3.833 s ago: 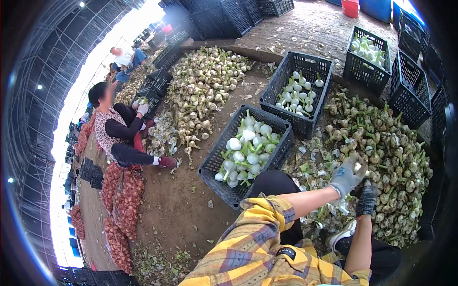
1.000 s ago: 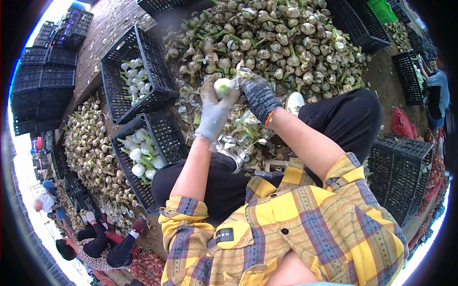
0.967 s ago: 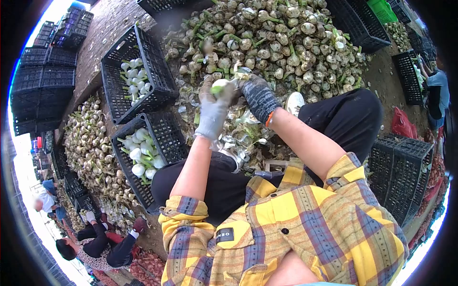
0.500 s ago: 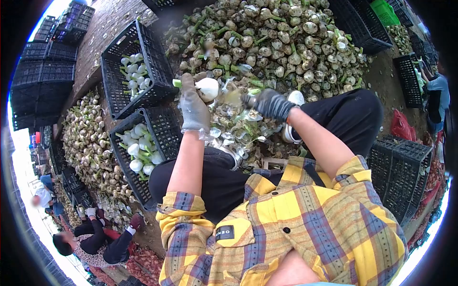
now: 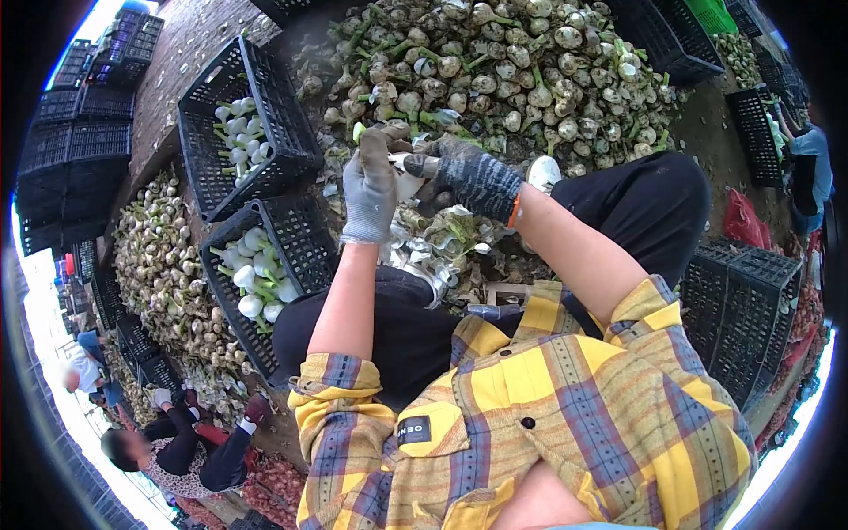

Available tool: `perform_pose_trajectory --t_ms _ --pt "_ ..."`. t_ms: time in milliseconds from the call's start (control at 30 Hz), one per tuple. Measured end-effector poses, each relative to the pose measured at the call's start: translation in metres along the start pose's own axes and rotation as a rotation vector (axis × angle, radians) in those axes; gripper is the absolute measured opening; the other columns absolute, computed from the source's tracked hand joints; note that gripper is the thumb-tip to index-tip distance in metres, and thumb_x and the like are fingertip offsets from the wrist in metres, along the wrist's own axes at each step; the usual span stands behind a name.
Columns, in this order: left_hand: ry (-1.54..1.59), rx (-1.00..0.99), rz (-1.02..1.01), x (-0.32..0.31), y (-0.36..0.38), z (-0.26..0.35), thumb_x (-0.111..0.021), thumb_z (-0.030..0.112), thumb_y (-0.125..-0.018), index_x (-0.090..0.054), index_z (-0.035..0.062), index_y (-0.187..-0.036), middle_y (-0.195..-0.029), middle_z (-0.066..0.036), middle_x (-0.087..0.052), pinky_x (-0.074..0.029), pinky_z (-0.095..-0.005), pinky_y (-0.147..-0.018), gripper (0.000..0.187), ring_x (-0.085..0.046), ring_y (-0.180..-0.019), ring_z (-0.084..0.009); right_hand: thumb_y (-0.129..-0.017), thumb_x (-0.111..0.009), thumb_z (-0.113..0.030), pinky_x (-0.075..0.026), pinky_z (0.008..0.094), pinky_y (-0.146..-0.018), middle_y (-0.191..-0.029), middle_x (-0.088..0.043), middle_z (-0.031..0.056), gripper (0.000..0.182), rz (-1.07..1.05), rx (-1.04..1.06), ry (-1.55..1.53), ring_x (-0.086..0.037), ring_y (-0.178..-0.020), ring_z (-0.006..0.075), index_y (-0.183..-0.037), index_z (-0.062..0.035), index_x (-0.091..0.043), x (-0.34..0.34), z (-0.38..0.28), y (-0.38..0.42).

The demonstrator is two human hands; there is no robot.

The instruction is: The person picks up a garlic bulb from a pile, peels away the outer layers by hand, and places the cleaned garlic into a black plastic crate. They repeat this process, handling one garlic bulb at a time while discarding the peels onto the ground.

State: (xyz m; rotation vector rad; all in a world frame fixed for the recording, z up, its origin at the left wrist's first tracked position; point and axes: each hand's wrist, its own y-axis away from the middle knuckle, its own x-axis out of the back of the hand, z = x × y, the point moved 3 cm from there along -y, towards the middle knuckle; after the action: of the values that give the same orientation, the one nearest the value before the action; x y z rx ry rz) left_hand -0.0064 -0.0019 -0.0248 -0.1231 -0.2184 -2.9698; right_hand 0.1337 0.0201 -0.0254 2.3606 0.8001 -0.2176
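My left hand (image 5: 373, 181), in a grey, dirt-stained glove, is wrapped round a white bulb (image 5: 406, 183) whose green stem end pokes out at the upper left. Touching the same bulb from the right is my right hand (image 5: 473, 175), in a dark striped glove with its fingers closed. Whether it holds anything else is hidden. Below both hands lie loose peelings (image 5: 442, 238). Beyond them spreads a big heap of dirty bulbs (image 5: 530, 84) with green stems.
Two black crates, an upper (image 5: 287, 159) and a lower (image 5: 305, 247), hold clean white bulbs at my left. Another bulb heap (image 5: 168, 256) lies farther left. Stacked crates (image 5: 738, 309) stand at the right. People sit at the lower left; another person (image 5: 808, 163) is far right.
My right hand has moved left and up onto the bulb. My left hand has turned, and its fingers now cover more of the bulb.
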Motion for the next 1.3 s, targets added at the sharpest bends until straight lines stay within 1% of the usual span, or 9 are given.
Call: perform_pose_trajectory --t_ms 433,567,633,700,767,1033,1133,1167,1300 --pt "0.09 -0.053 0.125 -0.016 0.001 -0.014 -0.045 0.058 -0.086 -0.055 0.003 -0.108 -0.087 -0.003 -0.058 -0.045 -0.0231 -0.056 0.06 -0.055 -0.068 -0.0086 -0.082 -0.058 -0.009 -0.051 0.0266 -0.062 -0.079 -0.064 0.0093 0.017 0.236 0.206 0.096 -0.061 -0.067 0.015 -0.095 0.0016 -0.059 0.015 0.011 0.007" --pt "0.242 0.333 0.128 -0.011 0.005 -0.009 -0.047 0.037 -0.09 -0.055 0.0048 -0.104 -0.087 -0.003 -0.057 -0.047 -0.024 -0.064 0.036 -0.055 -0.072 -0.0103 -0.081 -0.056 -0.003 -0.053 0.0301 -0.062 -0.079 -0.062 0.0105 0.019 0.399 0.252 -0.186 -0.062 -0.068 0.0164 -0.1 0.0019 -0.056 0.021 0.014 0.0" --pt "0.271 0.29 0.101 -0.008 0.005 -0.002 -0.045 0.034 -0.09 -0.057 0.0046 -0.1 -0.086 -0.004 -0.057 -0.046 -0.0238 -0.065 0.033 -0.055 -0.072 -0.0105 -0.083 -0.055 -0.008 -0.054 0.0332 -0.06 -0.083 -0.061 0.0123 0.021 0.528 0.268 -0.181 -0.063 -0.07 0.0178 -0.103 0.0001 -0.055 0.032 0.017 -0.003" --pt "0.266 0.223 0.1 -0.007 0.002 0.0 -0.04 0.039 -0.092 -0.059 0.0036 -0.094 -0.083 -0.004 -0.058 -0.045 -0.0233 -0.064 0.04 -0.054 -0.07 -0.0099 -0.085 -0.055 -0.015 -0.055 0.0326 -0.059 -0.085 -0.06 0.0128 0.022 0.306 0.423 0.397 -0.063 -0.069 0.0177 -0.102 -0.0014 -0.056 0.049 0.024 -0.017" --pt "0.199 0.215 0.07 -0.004 -0.001 -0.009 -0.038 0.044 -0.093 -0.059 0.0027 -0.095 -0.081 -0.004 -0.058 -0.045 -0.0227 -0.064 0.046 -0.054 -0.07 -0.0096 -0.086 -0.055 -0.03 -0.054 0.0312 -0.057 -0.086 -0.061 0.0113 0.03 0.235 0.096 0.019 -0.063 -0.069 0.0172 -0.103 -0.0047 -0.058 0.04 0.029 -0.01" --pt "-0.039 0.081 -0.015 -0.005 0.003 -0.009 -0.029 0.064 -0.087 -0.06 0.0002 -0.099 -0.08 -0.003 -0.058 -0.042 -0.0208 -0.059 0.072 -0.052 -0.067 -0.0073 -0.085 -0.058 -0.019 -0.055 0.032 -0.063 -0.094 -0.062 0.0111 0.025 -0.015 0.006 -0.259 -0.063 -0.077 0.0183 -0.104 -0.0016 -0.059 0.004 0.009 -0.001" --pt "0.028 0.085 0.001 -0.005 0.003 -0.005 -0.029 0.065 -0.087 -0.059 0.0004 -0.1 -0.081 -0.003 -0.058 -0.043 -0.0215 -0.061 0.073 -0.052 -0.069 -0.0079 -0.084 -0.06 -0.014 -0.054 0.0312 -0.068 -0.094 -0.063 0.012 0.023 -0.08 0.478 0.283 -0.064 -0.078 0.0185 -0.102 -0.0003 -0.06 0.015 0.017 -0.009" --pt "0.061 0.097 0.004 -0.006 0.003 -0.005 -0.029 0.066 -0.086 -0.059 0.0004 -0.101 -0.081 -0.003 -0.058 -0.043 -0.0218 -0.062 0.073 -0.052 -0.069 -0.008 -0.085 -0.06 -0.022 -0.055 0.0352 -0.073 -0.091 -0.062 0.0124 0.03 -0.063 0.103 -0.129 -0.064 -0.082 0.0209 -0.103 0.0014 -0.055 0.012 0.015 -0.004" --pt "0.106 0.041 0.055 -0.006 0.002 -0.005 -0.036 0.063 -0.086 -0.057 0.0022 -0.102 -0.087 -0.003 -0.057 -0.044 -0.0239 -0.068 0.066 -0.053 -0.075 -0.0096 -0.086 -0.059 -0.025 -0.055 0.0369 -0.073 -0.09 -0.062 0.012 0.03 -0.085 0.069 -0.362 -0.064 -0.08 0.0208 -0.103 0.0 -0.056 0.007 0.015 0.002"
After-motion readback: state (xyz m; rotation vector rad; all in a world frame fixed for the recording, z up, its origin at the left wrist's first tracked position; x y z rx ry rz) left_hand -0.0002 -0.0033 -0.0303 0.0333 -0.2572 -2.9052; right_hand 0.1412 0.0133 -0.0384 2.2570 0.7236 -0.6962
